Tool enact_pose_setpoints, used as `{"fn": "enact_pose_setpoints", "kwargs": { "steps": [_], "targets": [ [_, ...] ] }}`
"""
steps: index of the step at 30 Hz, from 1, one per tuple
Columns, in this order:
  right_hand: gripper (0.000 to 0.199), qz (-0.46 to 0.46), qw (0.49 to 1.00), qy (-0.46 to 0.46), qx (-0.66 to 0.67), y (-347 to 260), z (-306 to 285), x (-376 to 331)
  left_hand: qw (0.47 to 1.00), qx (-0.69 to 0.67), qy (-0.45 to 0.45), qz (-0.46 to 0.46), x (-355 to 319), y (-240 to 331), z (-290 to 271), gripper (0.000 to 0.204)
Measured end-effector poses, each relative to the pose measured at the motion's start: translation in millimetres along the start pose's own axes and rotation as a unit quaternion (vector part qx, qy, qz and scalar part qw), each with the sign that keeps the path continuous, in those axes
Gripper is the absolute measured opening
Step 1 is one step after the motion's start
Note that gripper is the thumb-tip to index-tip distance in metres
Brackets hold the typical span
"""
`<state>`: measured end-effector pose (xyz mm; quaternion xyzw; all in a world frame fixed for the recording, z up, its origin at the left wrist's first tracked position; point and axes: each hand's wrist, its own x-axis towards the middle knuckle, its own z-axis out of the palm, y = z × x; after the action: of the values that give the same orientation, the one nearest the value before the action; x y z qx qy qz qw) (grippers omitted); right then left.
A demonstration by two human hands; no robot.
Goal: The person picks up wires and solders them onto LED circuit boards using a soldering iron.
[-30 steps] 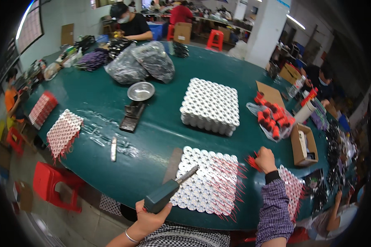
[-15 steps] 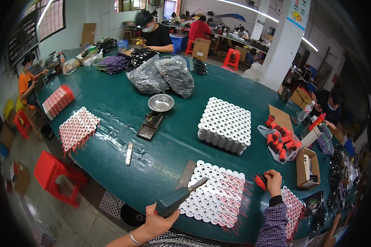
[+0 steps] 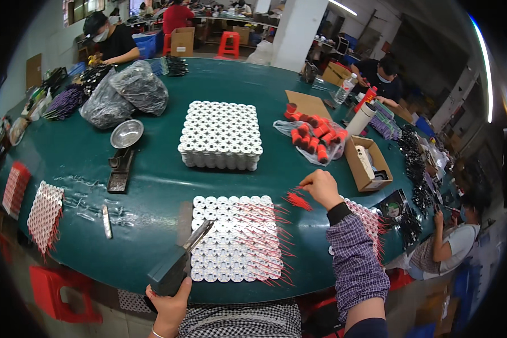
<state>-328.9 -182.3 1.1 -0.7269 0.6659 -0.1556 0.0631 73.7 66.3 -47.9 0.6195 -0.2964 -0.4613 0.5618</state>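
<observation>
My left hand (image 3: 172,307) grips a dark green gun-shaped tool (image 3: 172,273) with a long metal nose. Its nose tip hangs over the left columns of a block of white round pieces (image 3: 214,245) near the table's front edge. Thin red wires (image 3: 259,236) lie slantwise across the block's right columns and stick out past its side. Right of the block, my right hand (image 3: 321,188) is closed, fingertips pinched at the upper end of a small bundle of red wires (image 3: 298,200). Partly behind my right forearm is another wired block (image 3: 367,221).
A tall stack of white round pieces (image 3: 222,135) stands mid-table. Around it are a scale with a metal pan (image 3: 127,134), red spools (image 3: 321,135) in a plastic bag, and a cardboard box (image 3: 368,172). Farther left lie wired blocks (image 3: 45,211). Other people sit around the table.
The view has swung to the right, so things on the table appear farther left. My left hand still holds the tool; my right hand stays at the red wire bundle, fingers pinched.
</observation>
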Motion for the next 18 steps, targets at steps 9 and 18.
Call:
{"fn": "enact_pose_setpoints", "kwargs": {
  "steps": [9, 18],
  "targets": [
    [0.007, -0.053, 0.978, -0.012, -0.199, -1.1, 16.8, 17.1, 1.0, 0.031, -0.001, -0.003, -0.9, -2.8, -5.3, 0.059],
    [0.002, -0.097, 0.945, -0.013, -0.312, -18.4, 6.9, 26.5, 0.992, 0.021, 0.033, 0.121, 3.2, 9.3, 0.5, 0.036]
  ]
}}
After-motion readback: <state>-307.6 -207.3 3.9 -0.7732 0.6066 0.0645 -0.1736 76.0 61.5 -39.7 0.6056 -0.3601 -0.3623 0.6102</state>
